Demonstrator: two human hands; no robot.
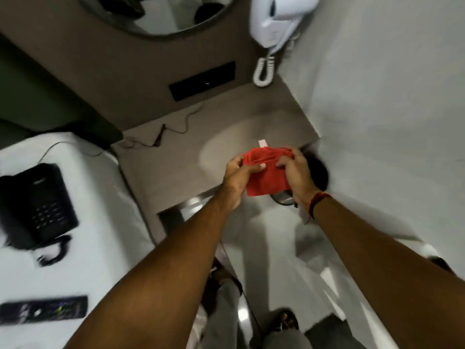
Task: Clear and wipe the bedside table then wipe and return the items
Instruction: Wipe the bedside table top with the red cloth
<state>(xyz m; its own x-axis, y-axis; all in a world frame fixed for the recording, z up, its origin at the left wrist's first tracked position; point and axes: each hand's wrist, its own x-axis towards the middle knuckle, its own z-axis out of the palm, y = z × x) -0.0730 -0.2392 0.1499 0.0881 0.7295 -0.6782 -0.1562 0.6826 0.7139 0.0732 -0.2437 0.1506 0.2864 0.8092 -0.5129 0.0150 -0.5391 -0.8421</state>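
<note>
I have both hands over the front right corner of the tabletop point(161, 172), the left hand point(235, 178) and right hand point(295, 172) each with a grip pinched on the red cloth point(264, 172), bunched between them above the surface. The top lies bare but for a thin cable point(173, 129) near its back edge. The black phone point(35, 205) and remote point(44, 309) sit on the bed point(100, 222) to the left.

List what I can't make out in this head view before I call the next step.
- Dark object: behind the right hand and cloth, unidentifiable.
- Remote buttons: motion-blurred.
- Phone keypad: blurred, unreadable.
- Mirror: cut off by the top edge.
- Left hand fingertips: partly tucked into the cloth.
</note>
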